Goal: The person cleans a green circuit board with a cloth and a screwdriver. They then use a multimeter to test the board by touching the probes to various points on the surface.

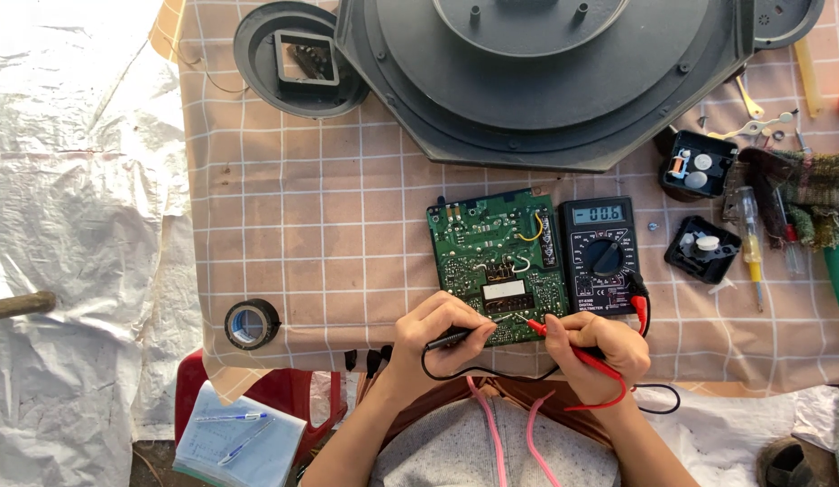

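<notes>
On the desk (284, 225), left to right: roll of black tape (252, 324) at the near-left edge; left hand (437, 329), fingers pinching a black probe (457, 338); green circuit board (499, 261) at centre, both probe tips touching its near edge; right hand (600, 347), fingers pinching a red probe (573, 350); black multimeter (602, 255) just beside the board's right side.

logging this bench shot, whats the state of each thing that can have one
multimeter: switched on, display lit
black probe: held in left hand, tip on circuit board
red probe: held in right hand, tip on the board
circuit board: bare, lying flat, component side up
black tape roll: lying flat at table edge
small black boxes: open, parts showing
</notes>
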